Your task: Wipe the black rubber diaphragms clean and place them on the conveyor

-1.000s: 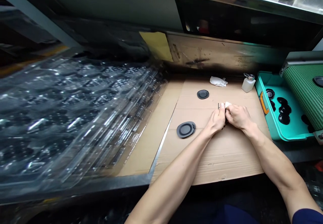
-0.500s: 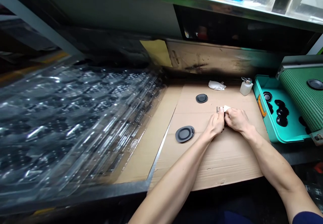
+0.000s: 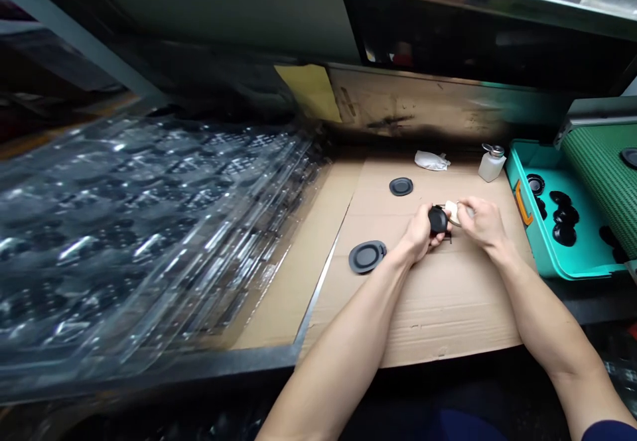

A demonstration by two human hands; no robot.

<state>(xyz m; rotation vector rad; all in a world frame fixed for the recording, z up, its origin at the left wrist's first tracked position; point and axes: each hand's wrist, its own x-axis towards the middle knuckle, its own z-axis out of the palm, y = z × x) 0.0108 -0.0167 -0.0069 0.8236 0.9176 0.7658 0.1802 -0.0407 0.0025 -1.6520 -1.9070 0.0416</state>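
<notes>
My left hand (image 3: 419, 234) grips a black oval disc-like part (image 3: 438, 219), its dished face turned up towards me. Just right of it, my right hand (image 3: 480, 221) pinches a small white pad (image 3: 452, 211) close to the part's edge; whether the two touch I cannot tell. Both hands are over a cardboard sheet (image 3: 448, 308). To their left lies a dark grey oval part (image 3: 367, 256) with a ringed recess, near my left forearm. A smaller dark oval part (image 3: 401, 186) rests farther back on the cardboard.
A crumpled white wipe (image 3: 432, 160) and a pump bottle (image 3: 492, 163) stand at the back. On the right are a teal bin (image 3: 557, 270) holding several black parts and a green conveyor belt (image 3: 604, 162). Stacked clear plastic trays (image 3: 149, 229) fill the left.
My hands have drawn apart slightly. The black part in my left hand has turned to show its face, and the white pad in my right hand is more visible. The view has tilted slightly downward.
</notes>
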